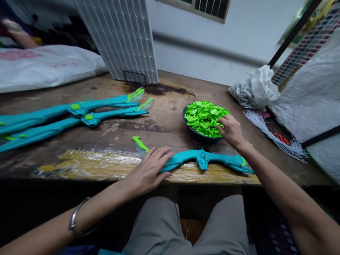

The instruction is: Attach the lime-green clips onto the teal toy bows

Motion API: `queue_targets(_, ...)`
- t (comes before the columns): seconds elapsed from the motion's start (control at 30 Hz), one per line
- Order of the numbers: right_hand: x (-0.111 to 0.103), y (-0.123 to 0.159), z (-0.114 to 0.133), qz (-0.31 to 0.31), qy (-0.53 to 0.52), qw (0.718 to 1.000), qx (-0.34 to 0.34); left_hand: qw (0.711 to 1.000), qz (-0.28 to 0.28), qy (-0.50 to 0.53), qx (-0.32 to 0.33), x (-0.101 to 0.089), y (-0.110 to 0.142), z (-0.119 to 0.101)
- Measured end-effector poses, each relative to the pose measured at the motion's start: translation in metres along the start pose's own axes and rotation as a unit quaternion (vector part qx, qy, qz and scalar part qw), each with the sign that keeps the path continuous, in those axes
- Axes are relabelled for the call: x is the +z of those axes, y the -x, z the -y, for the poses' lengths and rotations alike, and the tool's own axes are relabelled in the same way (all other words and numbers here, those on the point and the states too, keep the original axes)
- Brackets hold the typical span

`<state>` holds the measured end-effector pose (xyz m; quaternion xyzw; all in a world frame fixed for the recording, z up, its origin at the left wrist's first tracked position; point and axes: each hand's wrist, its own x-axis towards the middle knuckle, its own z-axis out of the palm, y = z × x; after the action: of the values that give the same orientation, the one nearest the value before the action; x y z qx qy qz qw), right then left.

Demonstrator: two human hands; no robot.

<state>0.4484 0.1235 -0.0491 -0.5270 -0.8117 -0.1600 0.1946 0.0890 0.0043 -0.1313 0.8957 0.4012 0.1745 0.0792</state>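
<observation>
The worn brown table (111, 140) (yellow strip (101, 163) along its near edge) bears a teal part (186, 156), a bowl (200, 137), other teal parts (53, 114), a sack (50, 67), a panel (127, 39), a bag (256, 88) and white cords (276, 138).

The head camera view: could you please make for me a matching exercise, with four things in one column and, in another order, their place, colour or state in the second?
Column one
1. Left hand
2. Right hand
3. Dark bowl
4. Strands

Column two
A. Heaped with green pieces
B. White, lying in a bundle
C. On the left part of a teal piece
D. At the right side of the green pieces

Pairs: 1-C, 2-D, 3-A, 4-B
</observation>
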Motion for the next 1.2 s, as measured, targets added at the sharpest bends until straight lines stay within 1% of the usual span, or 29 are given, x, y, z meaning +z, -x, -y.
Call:
queue_targets(0.07,0.01,-0.014,-0.01,0.041,0.051,0.998,0.003,1.0,-0.012,0.001,-0.003,0.005,-0.009,-0.009)
queue_targets(0.1,0.015,-0.017,-0.014,0.051,0.061,0.997,0.0,1.0,-0.015,0.001,-0.007,0.007,-0.014,-0.012)
queue_targets(0.17,0.023,-0.017,-0.019,0.051,0.059,0.997,-0.006,1.0,-0.014,0.004,-0.016,0.012,-0.022,-0.016)
queue_targets(0.3,0.028,-0.011,-0.026,0.014,-0.009,1.0,-0.02,0.999,0.006,0.014,-0.033,0.018,-0.035,-0.022)
queue_targets(0.37,0.027,-0.012,-0.026,-0.013,-0.045,0.999,-0.008,0.999,0.02,0.007,-0.034,0.02,-0.04,-0.025)
queue_targets(0.47,0.02,-0.018,-0.018,-0.078,-0.092,0.992,0.027,0.999,0.028,0.007,-0.021,0.02,-0.044,-0.026)
queue_targets(0.53,0.012,-0.017,-0.005,-0.119,-0.149,0.981,0.043,1.0,0.022,0.016,-0.012,0.019,-0.042,-0.023)
queue_targets(0.6,0.004,-0.009,0.012,-0.126,-0.251,0.958,0.062,1.0,0.018,0.023,-0.011,0.018,-0.037,-0.019)
queue_targets(0.63,0.0,-0.001,0.022,-0.113,-0.314,0.94,0.075,0.999,0.017,0.024,-0.016,0.017,-0.035,-0.017)
queue_targets(0.7,-0.004,0.02,0.042,-0.058,-0.432,0.893,0.112,0.999,0.016,0.021,-0.028,0.015,-0.03,-0.015)
queue_targets(0.77,-0.003,0.044,0.06,0.011,-0.507,0.848,0.155,0.999,0.003,0.012,-0.034,0.013,-0.028,-0.018)
queue_targets(0.83,0.003,0.064,0.071,0.056,-0.546,0.81,0.208,0.999,-0.024,0.007,-0.026,0.013,-0.03,-0.026)
queue_targets(0.9,0.014,0.076,0.076,0.063,-0.57,0.777,0.259,0.999,-0.053,0.013,-0.005,0.015,-0.037,-0.038)
queue_targets(0.97,0.023,0.079,0.077,0.055,-0.584,0.756,0.289,0.997,-0.068,0.031,0.016,0.02,-0.047,-0.049)
queue_targets(1.03,0.028,0.079,0.075,0.055,-0.588,0.751,0.297,0.995,-0.077,0.055,0.024,0.026,-0.061,-0.057)
queue_targets(1.1,0.028,0.077,0.074,0.058,-0.595,0.744,0.299,0.992,-0.088,0.086,0.016,0.033,-0.075,-0.062)
queue_targets(1.13,0.027,0.077,0.074,0.061,-0.607,0.733,0.302,0.989,-0.098,0.108,0.009,0.037,-0.082,-0.063)
queue_targets(1.2,0.024,0.077,0.075,0.067,-0.646,0.694,0.309,0.977,-0.124,0.173,-0.002,0.042,-0.094,-0.063)
